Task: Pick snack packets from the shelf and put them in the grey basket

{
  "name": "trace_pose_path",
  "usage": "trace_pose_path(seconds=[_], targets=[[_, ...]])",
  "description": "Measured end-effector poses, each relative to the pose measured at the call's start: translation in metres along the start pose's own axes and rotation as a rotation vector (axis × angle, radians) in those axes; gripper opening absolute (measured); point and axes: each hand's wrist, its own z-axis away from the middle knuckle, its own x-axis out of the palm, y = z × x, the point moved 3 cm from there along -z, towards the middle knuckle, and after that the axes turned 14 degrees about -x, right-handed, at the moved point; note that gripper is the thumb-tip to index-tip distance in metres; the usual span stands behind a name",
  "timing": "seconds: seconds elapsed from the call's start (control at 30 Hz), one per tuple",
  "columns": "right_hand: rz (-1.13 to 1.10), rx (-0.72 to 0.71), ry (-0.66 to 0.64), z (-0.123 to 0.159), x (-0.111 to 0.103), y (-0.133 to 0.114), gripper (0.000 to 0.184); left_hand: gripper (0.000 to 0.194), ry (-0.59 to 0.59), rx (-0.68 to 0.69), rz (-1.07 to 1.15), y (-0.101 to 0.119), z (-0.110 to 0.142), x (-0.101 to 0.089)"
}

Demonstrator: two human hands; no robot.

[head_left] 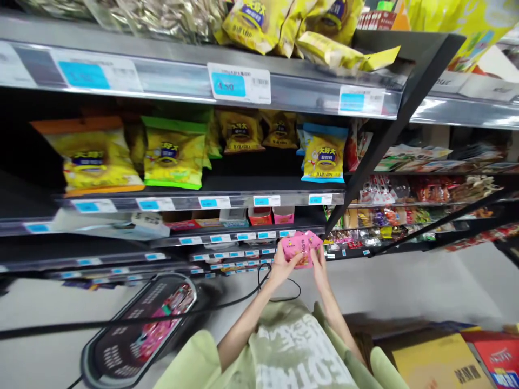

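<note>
Both hands hold pink snack packets [295,247] in front of the lower shelves, just beyond the green shirt I wear. My left hand [283,266] grips the left side, with its thumb across the front. On the right, my right hand [318,261] closes its fingers on the other side; a pink corner sticks up above it. The packets seem to be two, overlapping, though I cannot tell for sure. Closest to the hands on the shelf are a pink display box [284,215] and a red one [260,216].
Yellow snack bags [174,154] stand on the middle shelf; more yellow bags [255,24] lie above. A dark basket [115,354] with pink packets sits on the floor at left. A black cable [162,317] crosses over it. Cartons [440,362] stand at lower right.
</note>
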Motion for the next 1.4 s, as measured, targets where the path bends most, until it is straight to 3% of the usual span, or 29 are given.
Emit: trace_pose_path(seconds=[0.13,0.33,0.53,0.63,0.73,0.8,0.93,1.0,1.2,1.3,1.4], targets=[[0.1,-0.075,-0.135,-0.013,0.009,-0.012,0.063,0.061,-0.08,0.087,-0.2,0.006,-0.001,0.002],[0.053,-0.108,-0.225,-0.02,0.018,-0.016,0.049,0.045,-0.116,0.106,-0.44,0.021,-0.012,-0.013],[-0.049,0.17,-0.362,-0.023,-0.017,-0.01,0.036,0.046,-0.233,0.196,-0.519,0.024,-0.009,-0.008],[-0.108,0.194,-0.333,-0.019,-0.034,-0.009,0.038,0.049,-0.314,0.164,-0.615,0.016,-0.007,0.003],[-0.141,0.186,-0.286,-0.012,-0.041,-0.005,0.043,0.039,-0.363,0.215,-0.656,0.017,-0.011,0.011],[-0.146,0.194,-0.244,-0.007,-0.043,0.002,0.042,0.035,-0.326,0.306,-0.637,0.024,-0.02,0.011],[-0.143,0.218,-0.112,0.0,-0.049,0.023,0.034,0.044,0.017,0.473,-0.656,0.041,-0.059,-0.001],[-0.143,0.214,-0.085,0.002,-0.054,0.031,0.028,0.048,0.126,0.491,-0.735,0.044,-0.082,-0.006],[-0.155,0.198,-0.073,0.003,-0.066,0.038,0.028,0.036,0.162,0.43,-0.985,0.044,-0.131,-0.003],[-0.139,0.179,-0.041,0.001,-0.065,0.031,0.036,0.037,0.163,0.433,-0.994,0.052,-0.134,0.001],[-0.141,0.096,0.02,-0.002,-0.062,0.015,0.043,0.037,0.139,0.461,-0.999,0.057,-0.119,0.002]])
